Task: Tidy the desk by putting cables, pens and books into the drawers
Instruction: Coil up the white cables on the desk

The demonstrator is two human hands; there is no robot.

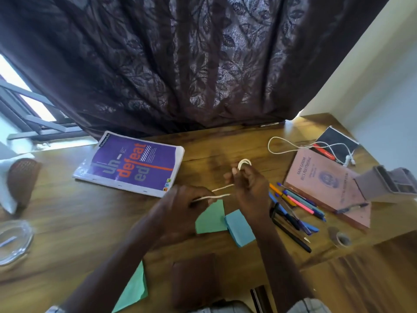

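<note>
Both hands hold a white cable (222,191) above the middle of the wooden desk (67,218). My right hand (250,188) grips its folded loops, one loop sticking up past the fingers. My left hand (185,206) pinches two strands stretched across to the right hand. A second white cable (291,147) lies loose at the back right. A purple book (133,163) lies at the back left. A pink book (327,184) lies at the right, with several pens (295,211) scattered beside it and one blue pen (352,208) on its cover.
Green and blue paper pads (225,222) lie under my hands. A brown wallet (194,279) sits near the front edge. A tape roll (340,238) and a grey holder (388,186) are at the right; a glass dish (13,242) at the left. A dark curtain (180,64) hangs behind.
</note>
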